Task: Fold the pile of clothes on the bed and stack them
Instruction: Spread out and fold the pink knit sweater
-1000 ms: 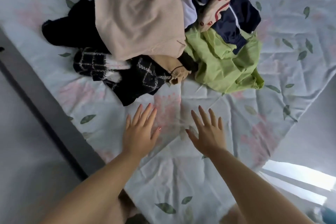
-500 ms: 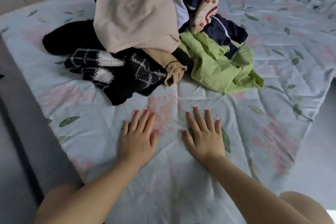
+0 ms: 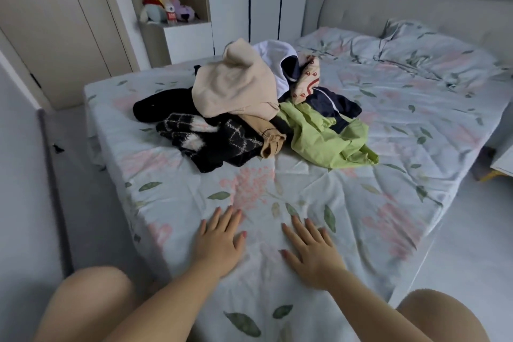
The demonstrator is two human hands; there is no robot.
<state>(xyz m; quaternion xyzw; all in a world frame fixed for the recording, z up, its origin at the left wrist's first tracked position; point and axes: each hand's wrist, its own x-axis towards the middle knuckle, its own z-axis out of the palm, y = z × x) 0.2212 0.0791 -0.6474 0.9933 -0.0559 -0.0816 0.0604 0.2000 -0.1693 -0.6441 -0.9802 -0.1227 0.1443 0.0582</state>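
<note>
A loose pile of clothes lies in the middle of the bed, which has a floral sheet. On top is a beige garment. Under it lie a black checked knit and a tan ribbed sleeve. A lime-green garment spreads to the right, with a navy piece, a white piece and a cream printed piece behind. My left hand and my right hand rest flat on the sheet near the bed's corner, fingers straight, well short of the pile.
The bed corner points at me, with grey floor on both sides. A door and a shelf with plush toys stand at the back left. The padded headboard and rumpled pillows are at the back right.
The view has pulled back and tilted up, so the room and headboard show. Both hands stay flat on the sheet, now farther from the pile.
</note>
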